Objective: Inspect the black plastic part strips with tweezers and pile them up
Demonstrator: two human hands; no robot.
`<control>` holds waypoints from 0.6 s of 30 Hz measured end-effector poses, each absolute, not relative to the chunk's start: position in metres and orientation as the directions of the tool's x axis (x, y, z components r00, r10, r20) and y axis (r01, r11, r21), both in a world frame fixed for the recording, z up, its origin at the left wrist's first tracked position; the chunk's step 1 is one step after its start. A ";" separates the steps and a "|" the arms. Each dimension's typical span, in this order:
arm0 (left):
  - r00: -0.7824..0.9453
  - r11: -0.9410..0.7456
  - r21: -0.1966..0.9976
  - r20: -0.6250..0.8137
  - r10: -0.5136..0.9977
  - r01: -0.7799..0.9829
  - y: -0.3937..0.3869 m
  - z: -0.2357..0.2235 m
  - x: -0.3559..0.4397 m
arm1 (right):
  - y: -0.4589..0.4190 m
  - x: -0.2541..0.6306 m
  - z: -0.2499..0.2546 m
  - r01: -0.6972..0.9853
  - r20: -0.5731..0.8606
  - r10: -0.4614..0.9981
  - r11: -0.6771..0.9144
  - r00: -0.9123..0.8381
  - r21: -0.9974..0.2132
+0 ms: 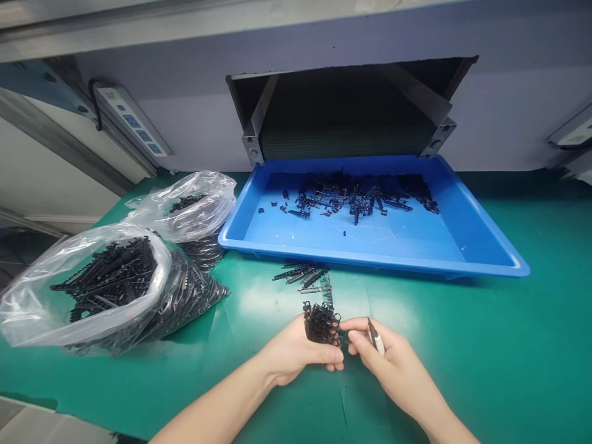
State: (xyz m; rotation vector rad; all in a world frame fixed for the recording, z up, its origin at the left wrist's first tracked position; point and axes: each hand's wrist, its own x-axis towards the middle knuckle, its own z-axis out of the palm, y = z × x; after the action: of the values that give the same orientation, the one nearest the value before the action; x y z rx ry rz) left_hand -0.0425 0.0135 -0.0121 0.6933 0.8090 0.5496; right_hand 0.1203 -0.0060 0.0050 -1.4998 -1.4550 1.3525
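Hands are meeting low over a green desk (462,345), close to its near edge. The left hand (296,351) is gripping a bundle of black plastic strips (320,323), its fingers (330,356) curled around the lower part while the strips are standing up out of the fist. The right hand (383,357) is touching the bundle's right side, thumb and forefinger pinching at the strips; a small white-tipped tool (375,337) is lying across that hand's fingers, held under the forefinger.

Just beyond the bundle, a small loose pile of strips (303,274) is lying on the desk, between the hands and a blue tray (476,246). The tray is sitting below a dark opening in the grey wall (346,117), and a scatter of black parts (356,197) is resting near its far side.

To the left, two clear plastic bags are slumping open on the desk: the nearer bag (60,302) is full of black strips, and the farther bag (194,203) is leaning beside the tray's left end. A power strip (132,120) is hanging on the wall above them.
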 end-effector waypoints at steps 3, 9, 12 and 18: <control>0.526 0.651 0.716 -0.464 0.713 -0.250 0.012 -0.009 -0.039 | -0.006 0.123 0.000 0.331 -0.214 0.972 -0.170 -0.100 -0.928; 0.385 0.585 0.741 -0.461 0.800 -0.329 0.016 -0.011 -0.046 | -0.007 0.120 -0.004 0.507 -0.005 0.973 0.116 -0.231 -0.854; 0.374 0.528 0.778 -0.403 0.835 -0.340 0.014 -0.013 -0.046 | -0.007 0.115 -0.006 0.563 0.024 0.946 0.212 -0.323 -0.798; 0.300 0.449 0.836 -0.361 0.883 -0.316 0.010 -0.018 -0.043 | -0.005 0.112 -0.014 0.647 0.096 0.925 0.329 -0.369 -0.688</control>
State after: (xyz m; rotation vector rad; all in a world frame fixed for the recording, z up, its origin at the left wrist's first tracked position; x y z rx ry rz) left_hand -0.0429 0.0097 -0.0176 0.7270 0.9421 0.8953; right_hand 0.1122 -0.0053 -0.0136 -1.3791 -2.1218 0.7718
